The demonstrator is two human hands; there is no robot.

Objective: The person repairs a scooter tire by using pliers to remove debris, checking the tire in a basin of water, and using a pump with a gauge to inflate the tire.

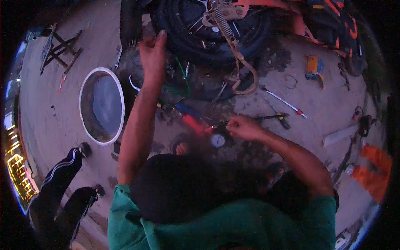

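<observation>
My left hand is raised beside the black motorbike tire, fingers curled; whatever they may hold is too small to make out. My right hand is closed on a thin black hose above a round gauge and a red pump. The wheel sits under an orange motorbike body, with a coil-spring shock and a dirty looped bar in front. A green-handled tool and other thin tools lie between my hands.
A white-rimmed tub stands left, below a folding stand. A person's legs in striped black trousers are at lower left. A yellow-blue box, a red-tipped rod and orange cloth lie to the right.
</observation>
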